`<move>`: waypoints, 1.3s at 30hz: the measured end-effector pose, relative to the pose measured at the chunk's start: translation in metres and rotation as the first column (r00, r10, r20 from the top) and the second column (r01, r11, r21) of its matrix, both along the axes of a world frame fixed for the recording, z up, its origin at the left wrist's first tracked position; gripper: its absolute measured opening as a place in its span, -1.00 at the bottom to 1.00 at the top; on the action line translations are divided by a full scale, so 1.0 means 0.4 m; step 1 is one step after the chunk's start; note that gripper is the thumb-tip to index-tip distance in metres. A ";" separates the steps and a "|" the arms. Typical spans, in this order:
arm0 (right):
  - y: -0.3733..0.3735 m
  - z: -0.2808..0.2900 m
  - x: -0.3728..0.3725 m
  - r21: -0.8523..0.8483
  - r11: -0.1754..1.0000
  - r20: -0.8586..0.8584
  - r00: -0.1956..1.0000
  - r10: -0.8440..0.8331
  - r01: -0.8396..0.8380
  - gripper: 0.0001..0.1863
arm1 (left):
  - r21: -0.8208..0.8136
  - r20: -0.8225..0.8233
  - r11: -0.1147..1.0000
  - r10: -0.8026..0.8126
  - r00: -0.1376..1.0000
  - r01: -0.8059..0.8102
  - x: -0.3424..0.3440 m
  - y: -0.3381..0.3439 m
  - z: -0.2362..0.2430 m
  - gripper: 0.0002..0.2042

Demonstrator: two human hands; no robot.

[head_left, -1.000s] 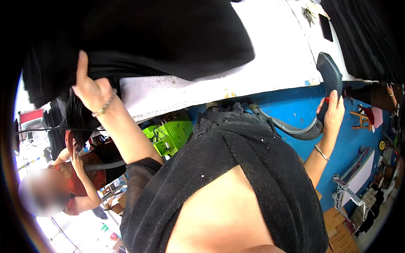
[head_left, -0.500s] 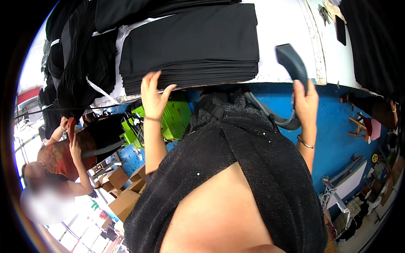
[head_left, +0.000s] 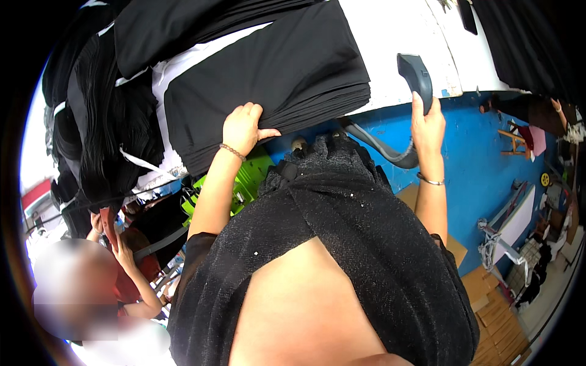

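Note:
A thick stack of folded black cloth (head_left: 262, 76) lies on the white table, its layered edge toward me. My left hand (head_left: 244, 127) is closed on the stack's near edge, fingers bent together over the cloth and thumb stretched to the right along the edge. In my right hand (head_left: 428, 128), to the right of the stack, is a dark grey handheld suction nozzle (head_left: 415, 70), its head tilted up and left over the table's edge. A grey hose (head_left: 390, 152) curves from below that hand toward the table's underside.
More black cloth (head_left: 101, 116) is piled at the left, and dark fabric (head_left: 519, 43) hangs over the right side. A phone (head_left: 467, 17) lies at the far right. Beneath the table sits a green crate (head_left: 247, 180). At the lower left, a co-worker's hands hold a red tool (head_left: 108, 226).
My left hand has gone from raised with spread fingers to closed on the stack's near edge. The nozzle in my right hand is more upright. The view has shifted and turned slightly.

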State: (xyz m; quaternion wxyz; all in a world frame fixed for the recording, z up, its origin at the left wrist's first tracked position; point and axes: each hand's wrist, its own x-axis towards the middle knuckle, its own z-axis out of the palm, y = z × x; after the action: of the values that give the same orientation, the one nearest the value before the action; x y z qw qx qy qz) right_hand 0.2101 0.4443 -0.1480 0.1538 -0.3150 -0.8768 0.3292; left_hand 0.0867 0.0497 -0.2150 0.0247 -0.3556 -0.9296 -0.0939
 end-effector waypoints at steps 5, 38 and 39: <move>-0.241 0.010 0.011 0.200 0.923 -0.075 0.934 0.349 -0.329 -0.53 | 0.040 -0.020 0.996 -0.083 0.996 0.084 0.001 -0.012 0.002 -0.35; -0.032 -0.090 0.099 -0.172 0.949 -0.073 0.957 -0.281 0.266 -0.51 | -0.035 0.462 0.999 0.001 0.887 0.017 -0.410 0.003 0.203 -0.48; -0.034 -0.092 0.101 -0.182 0.948 -0.082 0.956 -0.281 0.263 -0.51 | -0.018 0.341 0.998 -0.043 0.939 0.053 -0.394 -0.008 0.248 -0.52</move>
State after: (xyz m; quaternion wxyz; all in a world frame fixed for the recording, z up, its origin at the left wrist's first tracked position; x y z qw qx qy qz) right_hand 0.2504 0.4307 -0.1848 0.2170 -0.4268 -0.7842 0.3947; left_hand -0.0711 0.0464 -0.1159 -0.1431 -0.3569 -0.9121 -0.1421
